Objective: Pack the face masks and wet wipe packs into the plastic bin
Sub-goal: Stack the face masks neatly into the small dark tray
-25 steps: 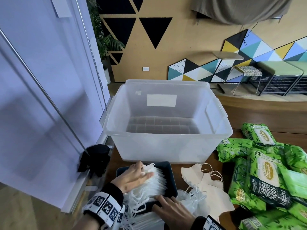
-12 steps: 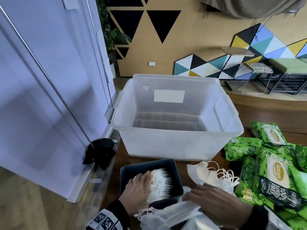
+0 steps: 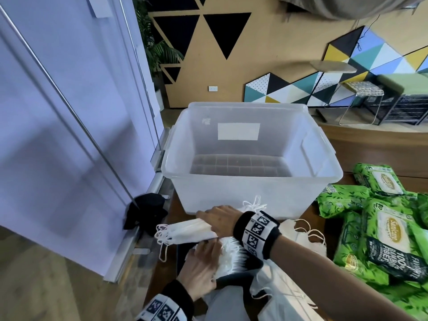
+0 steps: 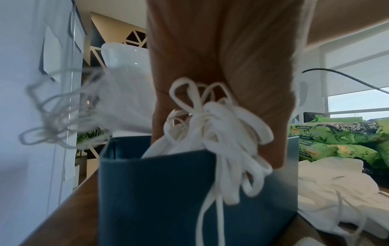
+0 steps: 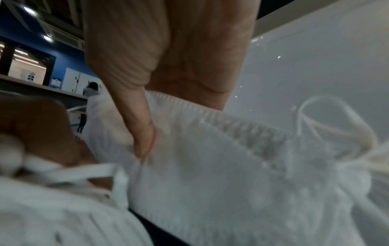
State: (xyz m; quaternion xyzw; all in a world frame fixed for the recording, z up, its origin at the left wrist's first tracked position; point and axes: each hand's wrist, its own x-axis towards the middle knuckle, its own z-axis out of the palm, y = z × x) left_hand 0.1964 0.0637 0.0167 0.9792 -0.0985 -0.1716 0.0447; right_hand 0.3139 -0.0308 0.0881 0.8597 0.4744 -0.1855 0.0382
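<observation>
The clear plastic bin [image 3: 252,176] stands empty in the middle of the table. In front of it my right hand [image 3: 217,220] grips a flat stack of white face masks [image 3: 185,230] above the dark blue tray [image 3: 251,266], ear loops dangling to the left. The right wrist view shows my thumb [image 5: 138,126] pressed into that stack [image 5: 231,166]. My left hand [image 3: 202,262] rests with straight fingers on the row of white masks [image 3: 231,256] standing in the tray [image 4: 168,191]; their loops [image 4: 221,133] bunch under my palm. Green wet wipe packs [image 3: 382,230] lie piled at the right.
Beige masks [image 3: 308,237] lie between the tray and the wipes, and loose white masks [image 3: 278,297] lie near the table's front edge. A lilac glass partition [image 3: 58,135] runs close along the left, with a black cloth [image 3: 146,209] at its foot.
My right hand has picked up a stack of masks from the loose pile at the lower right and carried it up and left over the tray. The left hand stays on the tray's masks.
</observation>
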